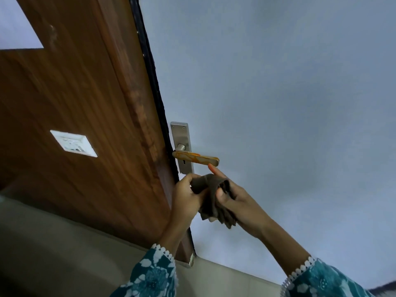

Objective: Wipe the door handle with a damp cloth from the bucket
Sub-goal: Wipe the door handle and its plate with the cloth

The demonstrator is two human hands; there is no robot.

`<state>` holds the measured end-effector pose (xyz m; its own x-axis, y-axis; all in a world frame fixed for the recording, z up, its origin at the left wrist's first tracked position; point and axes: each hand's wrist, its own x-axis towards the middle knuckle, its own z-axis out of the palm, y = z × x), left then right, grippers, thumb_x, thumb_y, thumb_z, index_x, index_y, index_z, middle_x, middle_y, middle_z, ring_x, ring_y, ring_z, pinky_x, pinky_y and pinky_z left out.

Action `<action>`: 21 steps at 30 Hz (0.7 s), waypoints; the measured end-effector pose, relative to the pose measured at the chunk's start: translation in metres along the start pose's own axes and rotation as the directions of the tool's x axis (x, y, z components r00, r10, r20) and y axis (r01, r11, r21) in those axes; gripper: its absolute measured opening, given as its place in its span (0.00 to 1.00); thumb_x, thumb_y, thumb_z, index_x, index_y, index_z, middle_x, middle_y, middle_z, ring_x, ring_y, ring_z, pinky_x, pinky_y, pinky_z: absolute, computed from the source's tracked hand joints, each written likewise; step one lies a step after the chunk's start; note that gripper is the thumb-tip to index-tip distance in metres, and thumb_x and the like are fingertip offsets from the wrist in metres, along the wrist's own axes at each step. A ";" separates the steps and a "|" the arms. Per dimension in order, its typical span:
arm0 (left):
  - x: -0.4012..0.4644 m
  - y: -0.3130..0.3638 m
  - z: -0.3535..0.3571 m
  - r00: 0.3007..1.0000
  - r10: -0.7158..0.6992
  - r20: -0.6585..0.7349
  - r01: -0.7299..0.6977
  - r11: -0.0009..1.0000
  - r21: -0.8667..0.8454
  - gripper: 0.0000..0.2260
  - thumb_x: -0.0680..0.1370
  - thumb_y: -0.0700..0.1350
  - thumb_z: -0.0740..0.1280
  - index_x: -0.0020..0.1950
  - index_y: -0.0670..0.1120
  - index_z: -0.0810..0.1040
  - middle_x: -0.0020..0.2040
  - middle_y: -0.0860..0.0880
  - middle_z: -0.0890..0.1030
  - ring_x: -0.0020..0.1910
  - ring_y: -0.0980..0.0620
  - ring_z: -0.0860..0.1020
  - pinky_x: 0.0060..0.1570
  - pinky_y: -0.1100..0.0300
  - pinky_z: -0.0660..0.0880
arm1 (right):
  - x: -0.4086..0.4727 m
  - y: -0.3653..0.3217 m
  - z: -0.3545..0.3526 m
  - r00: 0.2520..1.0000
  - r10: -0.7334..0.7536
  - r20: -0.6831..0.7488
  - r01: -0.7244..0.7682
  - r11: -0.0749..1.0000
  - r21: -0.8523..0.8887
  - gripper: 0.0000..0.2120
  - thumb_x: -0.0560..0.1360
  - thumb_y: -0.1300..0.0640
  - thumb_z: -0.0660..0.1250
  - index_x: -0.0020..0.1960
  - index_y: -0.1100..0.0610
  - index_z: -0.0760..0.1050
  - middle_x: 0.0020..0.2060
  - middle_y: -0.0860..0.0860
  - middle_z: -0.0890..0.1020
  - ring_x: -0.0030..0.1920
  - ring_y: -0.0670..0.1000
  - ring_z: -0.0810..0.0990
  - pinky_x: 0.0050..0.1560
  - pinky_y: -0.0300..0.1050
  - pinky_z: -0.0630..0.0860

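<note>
The door handle [196,157] is a lever smeared with orange-yellow streaks, mounted on a silver plate [182,133] on the grey-blue door. Just below it both hands hold a dark brown cloth [211,200]. My left hand [187,195] grips the cloth's left end. My right hand [232,197] clutches the rest, with its index finger stretched up so the tip sits just under the lever's free end. The cloth hangs bunched between the hands and is not touching the handle. No bucket is in view.
A brown wooden door frame [90,103] runs along the left, with a black seal strip [154,78] at the door's edge. A white wall switch [74,143] sits on the wood. Beige floor [53,254] lies below. Teal floral sleeves cover both forearms.
</note>
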<state>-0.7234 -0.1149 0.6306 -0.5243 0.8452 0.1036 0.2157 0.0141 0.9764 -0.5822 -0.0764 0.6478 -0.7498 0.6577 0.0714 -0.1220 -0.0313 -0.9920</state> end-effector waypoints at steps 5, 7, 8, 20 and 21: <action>0.035 0.001 -0.042 0.909 0.364 0.203 -0.412 0.859 0.304 0.07 0.71 0.41 0.73 0.48 0.45 0.81 0.44 0.54 0.79 0.42 0.56 0.78 0.40 0.68 0.75 | 0.027 0.012 0.027 0.930 -0.200 -0.308 0.087 0.935 -0.344 0.27 0.72 0.57 0.70 0.67 0.38 0.68 0.53 0.40 0.81 0.55 0.41 0.79 0.58 0.43 0.77; 0.049 0.011 -0.068 0.828 0.489 0.276 -0.555 0.786 0.273 0.12 0.72 0.40 0.73 0.55 0.44 0.81 0.48 0.54 0.80 0.41 0.58 0.79 0.39 0.71 0.74 | 0.036 0.005 0.030 0.887 -0.296 -0.355 0.076 0.851 -0.520 0.26 0.69 0.54 0.72 0.63 0.36 0.70 0.48 0.32 0.81 0.50 0.35 0.79 0.53 0.32 0.75; 0.055 0.018 -0.081 0.783 0.566 0.259 -0.619 0.751 0.231 0.12 0.73 0.41 0.71 0.57 0.44 0.80 0.47 0.52 0.81 0.41 0.58 0.80 0.39 0.71 0.75 | 0.040 -0.001 0.031 0.857 -0.351 -0.378 0.075 0.810 -0.581 0.26 0.67 0.54 0.71 0.61 0.36 0.71 0.46 0.29 0.80 0.48 0.33 0.78 0.49 0.28 0.73; 0.133 0.036 -0.153 0.314 0.945 -0.095 -0.850 0.324 0.415 0.08 0.76 0.30 0.63 0.52 0.34 0.78 0.51 0.39 0.79 0.53 0.42 0.75 0.52 0.51 0.74 | 0.102 -0.058 0.060 0.775 -0.536 -0.334 -0.147 0.361 -0.921 0.14 0.64 0.57 0.64 0.47 0.46 0.82 0.53 0.48 0.81 0.50 0.48 0.80 0.47 0.44 0.78; 0.137 0.036 -0.153 0.291 0.953 -0.088 -0.853 0.300 0.427 0.09 0.76 0.31 0.64 0.55 0.35 0.78 0.54 0.38 0.78 0.56 0.42 0.74 0.54 0.48 0.73 | 0.101 -0.062 0.063 0.787 -0.510 -0.348 -0.156 0.381 -0.911 0.12 0.66 0.52 0.63 0.46 0.45 0.81 0.49 0.46 0.81 0.48 0.46 0.79 0.46 0.44 0.77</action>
<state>-0.9133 -0.0799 0.7091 -0.0197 0.2127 0.9769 0.8638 -0.4885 0.1238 -0.6912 -0.0552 0.7229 -0.3019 0.7954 0.5256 0.6634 0.5712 -0.4834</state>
